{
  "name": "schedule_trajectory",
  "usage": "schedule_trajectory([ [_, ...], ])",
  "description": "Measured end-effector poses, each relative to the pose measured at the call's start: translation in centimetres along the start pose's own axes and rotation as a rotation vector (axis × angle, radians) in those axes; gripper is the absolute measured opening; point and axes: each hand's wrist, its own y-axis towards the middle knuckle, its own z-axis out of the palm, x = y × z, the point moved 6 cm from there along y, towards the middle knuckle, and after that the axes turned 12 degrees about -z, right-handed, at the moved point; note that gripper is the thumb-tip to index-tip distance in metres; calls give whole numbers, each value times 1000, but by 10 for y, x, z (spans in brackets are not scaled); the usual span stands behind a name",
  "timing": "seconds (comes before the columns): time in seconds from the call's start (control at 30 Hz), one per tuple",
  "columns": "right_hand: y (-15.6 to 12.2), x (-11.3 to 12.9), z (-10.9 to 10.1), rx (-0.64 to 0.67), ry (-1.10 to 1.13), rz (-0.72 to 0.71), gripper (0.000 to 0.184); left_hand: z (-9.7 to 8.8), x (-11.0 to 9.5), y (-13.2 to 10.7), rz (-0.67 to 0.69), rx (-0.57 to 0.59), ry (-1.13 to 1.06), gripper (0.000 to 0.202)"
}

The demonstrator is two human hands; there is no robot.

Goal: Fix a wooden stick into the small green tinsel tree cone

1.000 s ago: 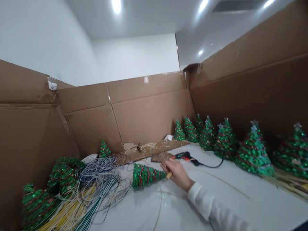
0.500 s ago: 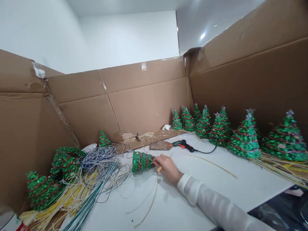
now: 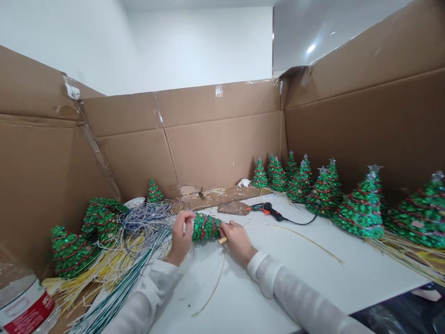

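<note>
Both hands are on a small green sequinned cone tree (image 3: 206, 227) that lies on its side on the white bench (image 3: 351, 278), near the bench's back edge. The left hand (image 3: 181, 236) is curled closed around the wide end, with its fingers wrapped over the sequins. The right hand (image 3: 238, 241) is partly closed around the narrow end, its fingers against the tree and close to a short wooden dowel (image 3: 223, 240) that sticks out there. Whether the dowel sits inside that grip is hard to tell. Both white sleeves (image 3: 295, 297) reach in from the bottom of the view.

Just left of the left hand lies a heap of loose blue-grey, yellow and green strands (image 3: 146, 221), spilling past 3 green trees (image 3: 102, 220). Behind the tree, a black and orange hot glue gun (image 3: 267, 211) rests just beside a rough brown slab (image 3: 233, 208), with its black cord (image 3: 306, 222) trailing right. A row of finished sequinned trees (image 3: 361, 208) stands along the right cardboard wall (image 3: 365, 130), several topped with silver stars. A thin straw-coloured strand (image 3: 306, 243) lies on the bench, and a plastic bottle with a red label (image 3: 24, 297) sits at the lower left.
</note>
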Motion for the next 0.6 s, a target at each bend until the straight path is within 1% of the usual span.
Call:
schedule_trajectory([
  [0.07,0,0,2,-3,-16,4,13,3,32,3,-214,24,-47,14],
  [0.13,-1,-1,4,-4,-33,4,12,16,58,1,-383,160,-149,17],
  [0.17,-2,-2,5,-3,-39,5,13,22,66,-2,-443,226,-195,19],
  [0.2,-2,-3,6,-1,-45,7,13,27,70,-4,-469,272,-222,22],
  [0.27,-4,-4,6,-2,-52,14,14,33,69,-8,-464,320,-242,29],
  [0.33,-5,-5,7,-9,-54,22,14,35,64,-9,-433,318,-217,32],
  [0.5,-4,-4,7,-47,-50,32,14,33,47,-11,-266,240,-65,28],
  [0.6,-3,-3,8,-42,-43,42,15,34,42,-13,-258,206,11,27],
])
